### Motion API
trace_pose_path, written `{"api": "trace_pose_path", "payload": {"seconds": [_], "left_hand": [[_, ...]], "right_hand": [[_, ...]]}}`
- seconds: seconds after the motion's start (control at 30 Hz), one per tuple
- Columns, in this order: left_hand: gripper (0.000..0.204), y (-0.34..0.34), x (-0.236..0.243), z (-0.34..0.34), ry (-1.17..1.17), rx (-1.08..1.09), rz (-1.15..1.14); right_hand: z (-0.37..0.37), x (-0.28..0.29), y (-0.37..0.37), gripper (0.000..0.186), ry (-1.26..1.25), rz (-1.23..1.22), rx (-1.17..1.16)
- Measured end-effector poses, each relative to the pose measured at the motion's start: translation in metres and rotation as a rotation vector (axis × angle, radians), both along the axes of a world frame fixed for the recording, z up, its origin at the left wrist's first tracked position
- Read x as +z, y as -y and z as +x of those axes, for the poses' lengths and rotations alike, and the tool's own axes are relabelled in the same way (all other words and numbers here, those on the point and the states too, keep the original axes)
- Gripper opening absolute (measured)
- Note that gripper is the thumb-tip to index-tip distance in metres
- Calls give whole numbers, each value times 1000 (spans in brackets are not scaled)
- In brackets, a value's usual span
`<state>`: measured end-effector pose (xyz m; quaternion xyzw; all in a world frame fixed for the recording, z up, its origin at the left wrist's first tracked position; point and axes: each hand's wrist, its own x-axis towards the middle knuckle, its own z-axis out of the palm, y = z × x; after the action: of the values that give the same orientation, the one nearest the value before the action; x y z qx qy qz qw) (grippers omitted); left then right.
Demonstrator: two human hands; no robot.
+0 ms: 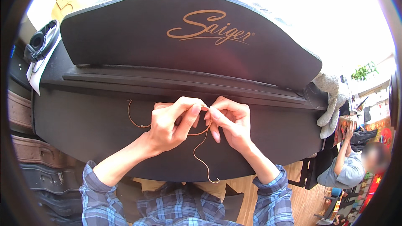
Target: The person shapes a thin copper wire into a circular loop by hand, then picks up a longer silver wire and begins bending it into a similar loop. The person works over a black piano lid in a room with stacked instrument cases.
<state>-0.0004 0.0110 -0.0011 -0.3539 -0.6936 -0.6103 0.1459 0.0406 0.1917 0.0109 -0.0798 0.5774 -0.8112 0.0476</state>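
Observation:
A thin tan cord (195, 155) is pinched between both of my hands above a flat black top (104, 129). My left hand (169, 121) holds it between thumb and bent fingers. Close beside it, my right hand (230, 119) grips the same cord with thumb and forefinger, the fingertips nearly meeting. One loose end dangles below my right hand and curls at its tip. Another stretch loops out to the left past my left hand, where a tiny bead-like spot shows on it. The fingers hide how the cord crosses between them.
Behind my hands stands a curved black panel (134, 33) like a music rest, with a ledge below. Headphones (39, 39) and white paper (39, 73) lie far left, instrument cases (44, 152) below them. A grey plush (331, 100) hangs at right, near another person (345, 167).

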Motion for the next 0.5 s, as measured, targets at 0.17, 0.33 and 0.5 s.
{"api": "trace_pose_path", "payload": {"seconds": [0.17,0.33,0.5], "left_hand": [[9,5,-2,-1,-99,-64,29],[10,7,-5,-2,-139,-112,47],[10,4,-3,-2,-130,-98,29]], "right_hand": [[-2,-4,-2,19,114,-258,193],[-4,-8,-7,23,284,-476,405],[-8,-9,-11,21,319,-437,477]]}}
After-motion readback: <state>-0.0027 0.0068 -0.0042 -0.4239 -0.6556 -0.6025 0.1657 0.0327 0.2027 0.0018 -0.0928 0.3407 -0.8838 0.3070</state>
